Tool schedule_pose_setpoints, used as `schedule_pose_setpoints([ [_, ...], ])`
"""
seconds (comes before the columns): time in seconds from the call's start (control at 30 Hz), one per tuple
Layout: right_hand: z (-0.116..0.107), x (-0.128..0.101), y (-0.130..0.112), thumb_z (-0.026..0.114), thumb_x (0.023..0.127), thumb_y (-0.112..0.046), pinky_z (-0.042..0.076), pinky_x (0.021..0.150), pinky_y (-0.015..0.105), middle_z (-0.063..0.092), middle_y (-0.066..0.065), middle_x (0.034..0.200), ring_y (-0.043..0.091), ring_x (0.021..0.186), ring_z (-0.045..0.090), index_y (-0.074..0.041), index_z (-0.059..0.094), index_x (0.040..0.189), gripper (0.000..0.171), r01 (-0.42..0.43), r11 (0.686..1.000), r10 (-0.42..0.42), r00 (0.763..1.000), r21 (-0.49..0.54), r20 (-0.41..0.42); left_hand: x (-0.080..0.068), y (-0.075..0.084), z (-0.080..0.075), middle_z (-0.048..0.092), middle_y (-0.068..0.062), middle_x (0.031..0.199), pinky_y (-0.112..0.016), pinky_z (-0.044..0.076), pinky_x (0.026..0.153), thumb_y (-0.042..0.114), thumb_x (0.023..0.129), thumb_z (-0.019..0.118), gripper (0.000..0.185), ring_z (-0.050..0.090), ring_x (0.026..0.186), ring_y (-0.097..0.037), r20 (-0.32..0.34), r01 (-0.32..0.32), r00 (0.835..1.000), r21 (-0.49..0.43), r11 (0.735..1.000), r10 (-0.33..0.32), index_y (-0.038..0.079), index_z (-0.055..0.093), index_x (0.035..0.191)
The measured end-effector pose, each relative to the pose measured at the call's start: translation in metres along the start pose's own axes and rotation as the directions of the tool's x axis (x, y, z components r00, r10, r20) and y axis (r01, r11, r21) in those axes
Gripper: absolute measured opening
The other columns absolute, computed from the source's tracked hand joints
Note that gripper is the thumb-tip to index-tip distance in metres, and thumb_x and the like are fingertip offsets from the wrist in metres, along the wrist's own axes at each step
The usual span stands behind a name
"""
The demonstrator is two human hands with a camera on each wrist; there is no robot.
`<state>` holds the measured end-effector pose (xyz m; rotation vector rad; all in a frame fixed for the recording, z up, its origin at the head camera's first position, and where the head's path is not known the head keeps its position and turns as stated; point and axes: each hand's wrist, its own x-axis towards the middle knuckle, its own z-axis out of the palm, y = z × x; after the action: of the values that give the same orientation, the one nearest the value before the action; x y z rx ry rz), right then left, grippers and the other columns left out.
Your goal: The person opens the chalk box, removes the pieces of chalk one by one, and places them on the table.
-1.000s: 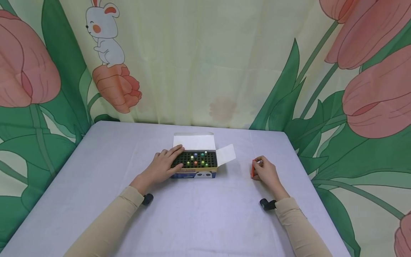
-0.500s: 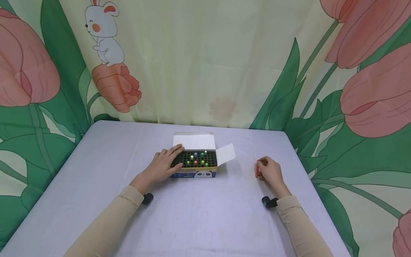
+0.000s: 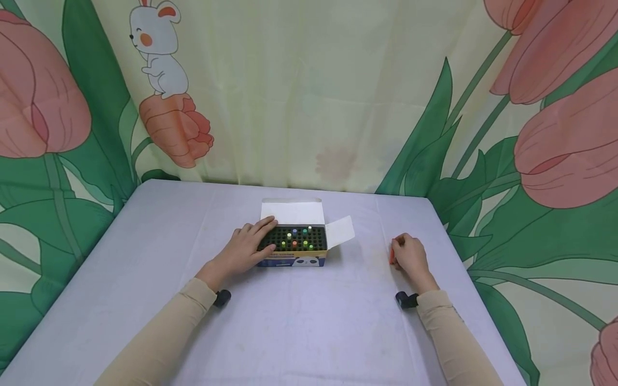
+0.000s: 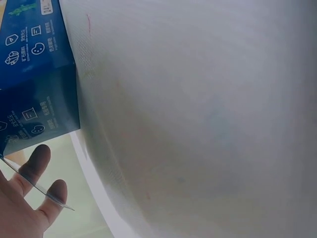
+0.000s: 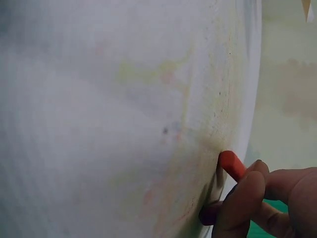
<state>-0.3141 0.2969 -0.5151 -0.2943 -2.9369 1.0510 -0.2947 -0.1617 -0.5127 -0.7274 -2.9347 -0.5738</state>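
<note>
On the right side of the tabletop (image 3: 299,321), the right hand (image 3: 409,256) is seen with its fingers (image 5: 245,198) curled around a short red crayon (image 3: 391,256). From the right wrist view, the crayon (image 5: 231,164) is pinched near its lower part, and its blunt red end sticks out beyond the fingertips, close over the pale cloth. The hand is rested on the tabletop, well apart from the crayon box (image 3: 294,246).

Near the middle of the tabletop the open crayon box is placed, its white lid flap folded back and a side flap turned out to the right. A dark insert with many holes is shown inside, with a few crayon tips of green, blue, yellow and orange standing in it. The left hand (image 3: 246,247) is laid flat on the left part of the box, its fingers (image 3: 264,228) straight and spread over the insert, nothing being gripped. In the left wrist view, the blue printed side of the box (image 4: 34,74) is seen beside the fingertips (image 4: 39,158).

Both arms are covered by beige sleeves (image 3: 159,338). Behind the tabletop a curtain (image 3: 309,91) printed with tulips and a rabbit is hung.
</note>
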Motion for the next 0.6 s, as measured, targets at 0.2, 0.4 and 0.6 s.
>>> schedule_pose_setpoints([
  [0.2, -0.0006, 0.0025, 0.0021, 0.051, 0.105, -0.015, 0.049, 0.057, 0.028, 0.061, 0.028, 0.099, 0.014, 0.049, 0.059, 0.01, 0.06, 0.122, 0.032, 0.047, 0.996, -0.046, 0.999, -0.078, 0.009, 0.0013, 0.0011, -0.002, 0.023, 0.0, 0.173, -0.062, 0.037, 0.104, 0.058, 0.106, 0.045, 0.073, 0.048, 0.133, -0.039, 0.018, 0.006, 1.0, -0.004, 1.0, -0.006, 0.023, 0.024, 0.167],
  [0.4, -0.0026, 0.0033, 0.0021, 0.051, 0.104, -0.008, 0.048, 0.056, 0.03, 0.066, 0.012, 0.072, 0.014, 0.046, 0.058, 0.01, 0.06, 0.123, 0.027, 0.079, 0.995, -0.076, 0.996, -0.061, 0.044, 0.0015, 0.001, -0.0017, 0.022, 0.001, 0.173, -0.062, 0.038, 0.105, 0.058, 0.106, 0.046, 0.073, 0.048, 0.133, -0.039, 0.022, 0.01, 1.0, 0.002, 1.0, -0.01, 0.024, 0.024, 0.167],
  [0.6, -0.0006, 0.0053, 0.0009, 0.049, 0.105, -0.008, 0.048, 0.054, 0.031, 0.061, 0.009, 0.065, 0.015, 0.048, 0.058, 0.008, 0.06, 0.123, 0.027, 0.077, 0.996, -0.073, 0.995, -0.054, 0.072, -0.0006, 0.0031, -0.0056, 0.021, 0.0, 0.173, -0.064, 0.037, 0.105, 0.056, 0.107, 0.047, 0.073, 0.047, 0.134, -0.04, 0.028, 0.014, 1.0, -0.006, 1.0, -0.014, 0.023, 0.023, 0.167],
])
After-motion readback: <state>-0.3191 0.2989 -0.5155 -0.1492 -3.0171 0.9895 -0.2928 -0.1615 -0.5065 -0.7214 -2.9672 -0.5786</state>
